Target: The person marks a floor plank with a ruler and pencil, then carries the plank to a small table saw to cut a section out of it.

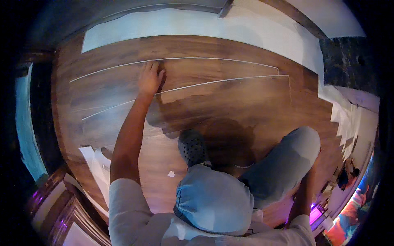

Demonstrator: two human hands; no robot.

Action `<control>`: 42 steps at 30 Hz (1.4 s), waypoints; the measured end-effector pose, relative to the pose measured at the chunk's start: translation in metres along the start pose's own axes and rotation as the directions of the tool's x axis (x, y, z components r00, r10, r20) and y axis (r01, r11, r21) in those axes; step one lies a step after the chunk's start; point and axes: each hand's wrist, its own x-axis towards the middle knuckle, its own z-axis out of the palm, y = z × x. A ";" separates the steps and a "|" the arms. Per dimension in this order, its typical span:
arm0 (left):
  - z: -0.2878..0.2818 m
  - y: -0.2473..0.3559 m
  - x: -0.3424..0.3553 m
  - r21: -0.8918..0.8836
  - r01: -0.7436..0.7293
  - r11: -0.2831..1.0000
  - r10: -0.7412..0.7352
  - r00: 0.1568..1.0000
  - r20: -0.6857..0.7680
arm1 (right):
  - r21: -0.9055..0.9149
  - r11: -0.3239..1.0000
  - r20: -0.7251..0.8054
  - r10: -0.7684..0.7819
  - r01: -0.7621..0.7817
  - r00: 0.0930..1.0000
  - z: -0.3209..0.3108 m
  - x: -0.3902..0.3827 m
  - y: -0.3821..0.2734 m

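One left hand (150, 78), fingers spread flat on a wood plank (213, 88); bent knee (213, 201) and dark shoe (192, 146) below; right hand hidden.

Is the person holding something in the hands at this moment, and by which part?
Nothing is held. The left hand presses flat on a wooden floor plank, near its long edge. The right hand is hidden behind the knee.

The floor planks (213, 88) are finished in brown wood grain with a smooth, faintly glossy surface. White, matt underlay (184, 22) is seen beyond them. The trousers (283, 160) are made of pale denim cloth.
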 end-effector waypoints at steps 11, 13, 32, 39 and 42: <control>0.021 0.042 0.065 0.002 -0.187 0.982 0.171 0.904 0.391 | 0.087 0.982 -0.152 0.179 -0.167 0.972 -0.080 -0.070 0.028; 0.027 0.034 0.065 -0.018 -0.167 0.986 0.161 0.907 0.390 | 0.114 0.974 -0.165 0.211 -0.194 0.964 -0.085 -0.082 0.027; -0.070 0.083 0.046 -0.276 -0.033 0.961 0.193 0.794 0.576 | 0.368 0.896 -0.217 -0.177 0.248 0.960 -0.039 -0.143 -0.176; -0.093 0.056 -0.029 0.054 -0.159 0.986 0.103 0.828 0.552 | -0.188 0.539 0.491 -0.673 0.821 0.553 -0.019 -0.051 -0.184; -0.084 0.087 -0.030 0.106 -0.082 0.991 -0.001 0.784 0.620 | -0.096 0.600 0.485 -0.669 0.794 0.563 -0.008 -0.025 -0.202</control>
